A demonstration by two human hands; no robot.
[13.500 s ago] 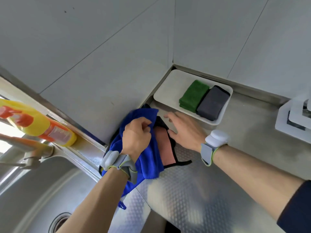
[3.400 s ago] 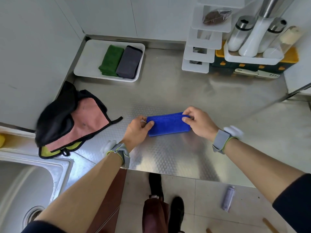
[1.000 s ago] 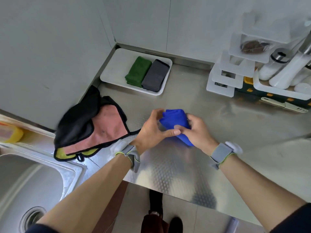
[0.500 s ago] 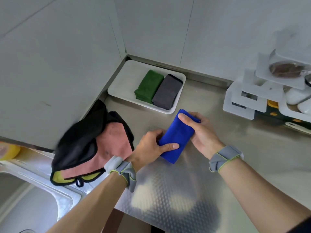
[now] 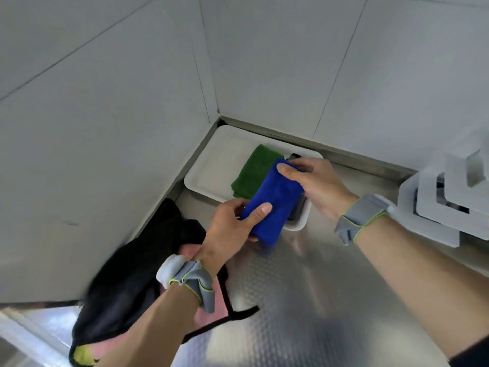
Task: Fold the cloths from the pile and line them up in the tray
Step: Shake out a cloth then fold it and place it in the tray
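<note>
Above the tray's [image 5: 211, 168] near edge, in the head view, the folded blue cloth [image 5: 272, 202] is held off the counter [image 5: 304, 300]. The left hand's [image 5: 230, 231] grip pinches its near end, the right hand's [image 5: 317, 184] its far end. It covers most of the grey cloth [image 5: 297, 210], beside the green cloth [image 5: 254, 173]. Placing is in hand. Next, I judge, it should be lowered parallel onto bare tray. The steel counter is dimpled, set in a white-panelled corner, and the pile [image 5: 127, 282] lies by the wall.

Bright, even light recorded. Glare noted on the counter [image 5: 304, 300]. The pile [image 5: 127, 287] is motion-blurred; edges are bowed.
</note>
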